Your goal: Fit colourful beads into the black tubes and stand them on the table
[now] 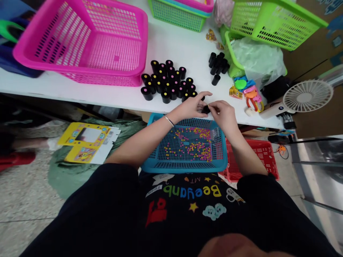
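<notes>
A dark shirt [184,214] with colorful, upside-down print fills the foreground. Just beyond it, between the body and the table edge, a blue basket [224,157] holds scattered small pink and yellow pieces [199,148]. To its right and lower down is a red basket [261,153]; to the left, a yellow printed carton [88,141] lies flat on green sheeting [61,175].

Both bare hands meet over the near edge of the white table [177,44]. The left hand [197,106] has its fingers curled around a small black cylinder [205,110], with one finger extended. The right hand [223,112] has its thumb and fingers pinched together at the top of that cylinder; whatever is between them is too small to make out.

Just past the left hand stands a loose group of black cylinders [167,84], each with a pink or yellow dot on top. To the right are a pale handheld fan [308,95] and a pile of bright plastic bands [252,94]. Farther back is a smaller cluster of plain black cylinders [218,64], near a green basket [233,59] with a translucent bag [257,59] in it. A large pink basket [144,46] stands at the left, and stacked baskets [178,16] sit at the far side.
</notes>
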Available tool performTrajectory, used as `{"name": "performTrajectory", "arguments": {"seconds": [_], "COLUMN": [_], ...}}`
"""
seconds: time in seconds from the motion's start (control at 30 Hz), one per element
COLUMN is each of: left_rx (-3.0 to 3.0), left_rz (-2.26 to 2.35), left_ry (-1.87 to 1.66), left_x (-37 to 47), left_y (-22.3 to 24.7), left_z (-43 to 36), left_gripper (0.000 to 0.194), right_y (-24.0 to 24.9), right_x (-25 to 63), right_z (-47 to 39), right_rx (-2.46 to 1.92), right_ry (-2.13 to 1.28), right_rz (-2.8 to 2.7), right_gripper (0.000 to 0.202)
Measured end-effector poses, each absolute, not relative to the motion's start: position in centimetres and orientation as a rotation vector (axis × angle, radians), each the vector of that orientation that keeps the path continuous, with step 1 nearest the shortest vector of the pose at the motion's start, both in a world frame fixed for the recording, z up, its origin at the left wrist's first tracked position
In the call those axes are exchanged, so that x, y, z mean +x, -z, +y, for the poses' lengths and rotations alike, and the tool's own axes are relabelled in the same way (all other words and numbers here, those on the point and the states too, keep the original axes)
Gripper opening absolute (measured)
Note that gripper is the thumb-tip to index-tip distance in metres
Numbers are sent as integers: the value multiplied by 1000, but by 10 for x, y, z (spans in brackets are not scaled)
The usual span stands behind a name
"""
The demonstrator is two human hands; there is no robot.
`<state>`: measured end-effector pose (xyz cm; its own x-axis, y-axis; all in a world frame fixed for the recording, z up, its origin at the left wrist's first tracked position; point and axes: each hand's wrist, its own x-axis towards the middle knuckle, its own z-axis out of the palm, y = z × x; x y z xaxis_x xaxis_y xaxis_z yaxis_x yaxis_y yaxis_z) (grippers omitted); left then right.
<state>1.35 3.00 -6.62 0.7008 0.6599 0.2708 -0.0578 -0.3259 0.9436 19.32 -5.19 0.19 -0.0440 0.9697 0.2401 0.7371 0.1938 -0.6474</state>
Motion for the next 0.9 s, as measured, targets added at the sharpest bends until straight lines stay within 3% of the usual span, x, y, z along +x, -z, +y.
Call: {"name": "performTrajectory", "arguments": {"seconds": [0.5, 0.73, 0.9], "left_rx": [1836, 1928, 2146], "left_rz": [507, 545, 636], "left_ry": [-825, -792, -754], "left_x": [14, 15, 16], "left_y": [64, 64, 59], "left_z": [29, 30, 24], "left_gripper": [76, 65, 47], "right_y": [38, 32, 24], "right_x": [202, 205, 201], "right_z": [-65, -50, -70], "right_rx": [-1490, -1576, -1305], "right_ry": [-98, -69, 26], "right_rz": [-2141, -2337, -2488], "right_gripper": [47, 44, 42]}}
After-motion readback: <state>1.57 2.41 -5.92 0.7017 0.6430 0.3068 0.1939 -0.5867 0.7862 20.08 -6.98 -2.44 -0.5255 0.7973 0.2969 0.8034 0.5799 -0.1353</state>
